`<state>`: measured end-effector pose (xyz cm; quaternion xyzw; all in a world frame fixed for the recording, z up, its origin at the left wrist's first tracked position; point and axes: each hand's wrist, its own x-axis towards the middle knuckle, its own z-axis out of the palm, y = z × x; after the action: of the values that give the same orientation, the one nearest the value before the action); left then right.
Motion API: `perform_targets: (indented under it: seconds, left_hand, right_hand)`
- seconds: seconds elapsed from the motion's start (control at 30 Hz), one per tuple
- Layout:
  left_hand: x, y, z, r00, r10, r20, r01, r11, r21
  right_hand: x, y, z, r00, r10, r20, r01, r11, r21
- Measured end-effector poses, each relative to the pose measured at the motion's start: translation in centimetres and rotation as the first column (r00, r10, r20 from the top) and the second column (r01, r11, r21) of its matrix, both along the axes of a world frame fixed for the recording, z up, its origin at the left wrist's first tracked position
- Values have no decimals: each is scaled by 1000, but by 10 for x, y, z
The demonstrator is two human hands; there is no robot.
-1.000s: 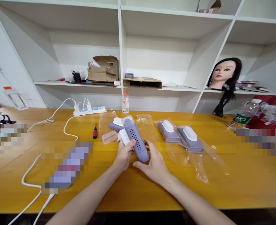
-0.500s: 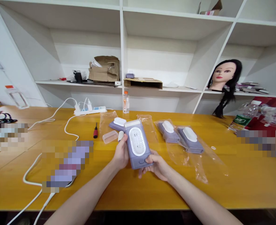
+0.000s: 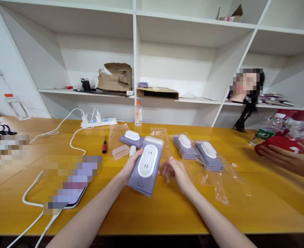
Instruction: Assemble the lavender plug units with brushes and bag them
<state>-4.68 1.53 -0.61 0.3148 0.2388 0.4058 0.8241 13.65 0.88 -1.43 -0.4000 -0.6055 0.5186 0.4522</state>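
My left hand grips a purple box-shaped device with a white oval panel, holding it by its left side above the table. The device is tilted, its panel facing me. Just to its right is my right hand, off the device, with loosely bent fingers and nothing visible in them. Behind the held device lies a similar purple device, beside a small white cap-like piece and a clear plastic cover. Two more purple devices in clear bags lie to the right.
At left are a phone with white cables, a red-handled screwdriver and a power strip. A small bottle stands at the back. At right, another person's hand touches a red item near a water bottle.
My right hand has let go of the device and moved slightly right. The device has turned in my left hand, its lower end swinging left. Another person's hand has come in at right.
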Motion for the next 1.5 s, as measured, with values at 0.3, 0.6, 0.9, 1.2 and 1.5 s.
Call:
perform_targets:
  seconds: [0.3,0.6,0.9,1.2,1.5]
  left_hand:
    - [3,-7,-16,874,-430,-225,397,900,-177]
    - [0,7,-27,875,-462,-148,447,886,-121]
    - [-6,6,-12,868,-465,-176,447,885,-134]
    - [-23,7,-1,915,-399,-66,395,917,-64]
    - [-28,24,-6,985,-95,146,87,994,62]
  right_hand:
    - [11,4,12,994,-75,76,68,993,92]
    - [3,12,0,991,-133,4,133,991,-10]
    - [0,7,13,994,-85,71,85,996,-5]
    - [28,21,11,802,-485,350,329,846,419]
    - [6,-1,-3,322,-420,848,-162,859,487]
